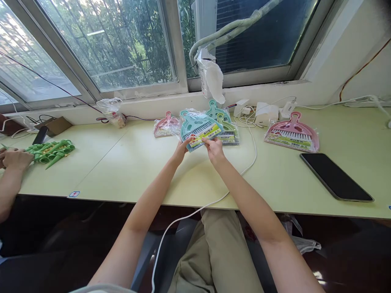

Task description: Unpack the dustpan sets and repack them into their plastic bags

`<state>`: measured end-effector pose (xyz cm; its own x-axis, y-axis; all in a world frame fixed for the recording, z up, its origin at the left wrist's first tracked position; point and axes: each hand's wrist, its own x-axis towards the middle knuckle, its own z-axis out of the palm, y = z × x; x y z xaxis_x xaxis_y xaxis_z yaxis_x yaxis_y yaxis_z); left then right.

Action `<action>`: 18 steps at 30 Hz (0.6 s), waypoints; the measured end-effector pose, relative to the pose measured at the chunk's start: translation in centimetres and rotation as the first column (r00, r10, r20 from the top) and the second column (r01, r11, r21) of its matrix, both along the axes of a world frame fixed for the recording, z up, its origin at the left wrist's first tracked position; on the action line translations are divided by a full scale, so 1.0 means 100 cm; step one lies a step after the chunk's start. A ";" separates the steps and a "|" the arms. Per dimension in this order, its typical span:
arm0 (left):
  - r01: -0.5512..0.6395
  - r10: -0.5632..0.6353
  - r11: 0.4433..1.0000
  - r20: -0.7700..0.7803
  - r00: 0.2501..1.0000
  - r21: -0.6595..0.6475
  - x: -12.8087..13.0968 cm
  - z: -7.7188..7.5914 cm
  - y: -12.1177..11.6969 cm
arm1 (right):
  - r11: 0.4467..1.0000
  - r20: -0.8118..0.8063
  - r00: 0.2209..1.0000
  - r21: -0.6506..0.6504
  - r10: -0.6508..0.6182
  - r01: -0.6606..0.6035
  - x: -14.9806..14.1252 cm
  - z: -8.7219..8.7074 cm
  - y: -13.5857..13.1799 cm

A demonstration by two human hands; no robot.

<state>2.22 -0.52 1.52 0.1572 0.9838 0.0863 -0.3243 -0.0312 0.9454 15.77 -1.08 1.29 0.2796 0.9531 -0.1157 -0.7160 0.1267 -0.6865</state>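
Head view: turquoise dustpan (195, 122) (bagged) is between both hands (182, 148) (215, 149).

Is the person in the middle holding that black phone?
No, the phone lies on the table, while the left hand and right hand both hold a blue dustpan.

left hand (181, 151) + right hand (215, 149): gripping teal plastic-wrapped dustpan-and-brush set (199, 127), tilted, over pale yellow table (122, 167) | pink plastic-wrapped dustpan-and-brush set (293, 132): near far edge | flat black phone (336, 177): near front edge
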 end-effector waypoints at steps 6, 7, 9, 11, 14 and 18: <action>0.234 -0.234 0.972 0.034 0.972 0.007 0.001 0.004 -0.007 | 0.999 -0.024 0.999 0.045 -0.025 0.027 0.009 0.008 0.001; 0.268 -0.268 0.963 0.058 0.962 0.002 0.001 0.004 -0.007 | 0.998 -0.026 1.000 0.063 -0.011 0.013 0.010 0.009 0.001; 0.263 -0.261 0.965 0.102 0.960 -0.014 -0.001 0.006 -0.007 | 0.996 -0.026 0.999 0.088 0.031 -0.029 0.012 0.011 0.001; 0.172 -0.168 0.985 0.129 0.977 -0.026 -0.007 0.010 -0.006 | 0.992 -0.026 0.997 0.100 0.077 -0.074 0.012 0.013 0.001; 0.057 -0.057 0.998 0.171 0.984 0.005 -0.021 0.018 -0.004 | 0.985 -0.024 0.991 0.111 0.135 -0.132 0.011 0.013 0.001; -0.029 -0.001 0.994 0.277 0.961 0.107 -0.041 0.027 -0.002 | 0.965 0.025 0.971 0.111 0.236 -0.238 0.007 0.012 0.000</action>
<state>-1.85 -0.73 4.25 0.0984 0.9680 0.2308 -0.5708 -0.1351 0.8099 16.49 -1.13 2.48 0.0450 0.9990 -0.0025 -0.7270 0.0310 -0.6859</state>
